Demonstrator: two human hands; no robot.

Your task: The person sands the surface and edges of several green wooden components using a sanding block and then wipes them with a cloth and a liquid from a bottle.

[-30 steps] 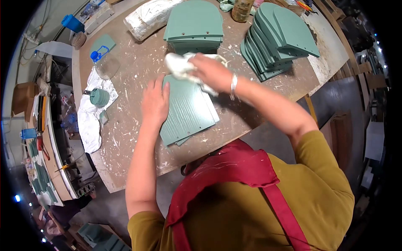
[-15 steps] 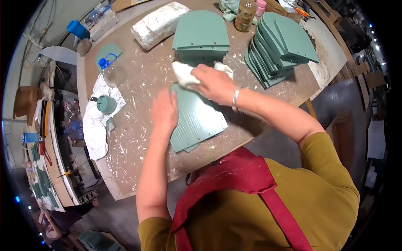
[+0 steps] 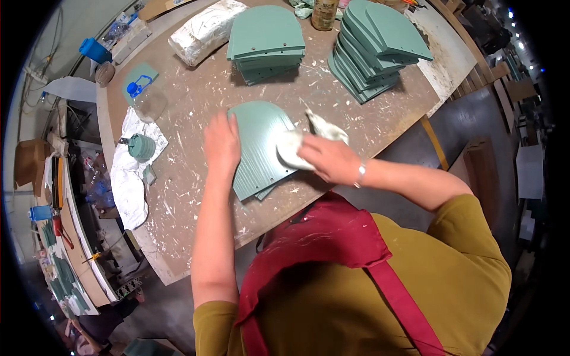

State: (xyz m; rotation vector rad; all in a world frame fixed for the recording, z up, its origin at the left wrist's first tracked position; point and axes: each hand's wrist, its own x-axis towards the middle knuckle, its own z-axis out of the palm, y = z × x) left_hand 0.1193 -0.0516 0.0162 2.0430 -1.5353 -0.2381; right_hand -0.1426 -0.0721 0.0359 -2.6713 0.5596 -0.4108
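Note:
A green round-topped panel with a grooved, shiny face lies on the worktable in front of me, and the corner of another green piece shows under its lower edge. My left hand rests along the panel's left edge, fingers stretched out. Bunched in my right hand is a white cloth, pressed on the panel's right side near the lower edge. A loose end of the cloth trails past my knuckles onto the table. Beyond the panel stands a stack of similar green panels, with small holes along the near edge.
Another leaning pile of green panels stands at the far right of the worktable. A white wrapped bundle and an amber bottle lie far off. At left are a clear jug, a green pot and a white rag.
My right hand has moved the cloth from the panel's rounded far end toward its lower right edge. My left hand stays at the left edge. The whole view has shifted slightly.

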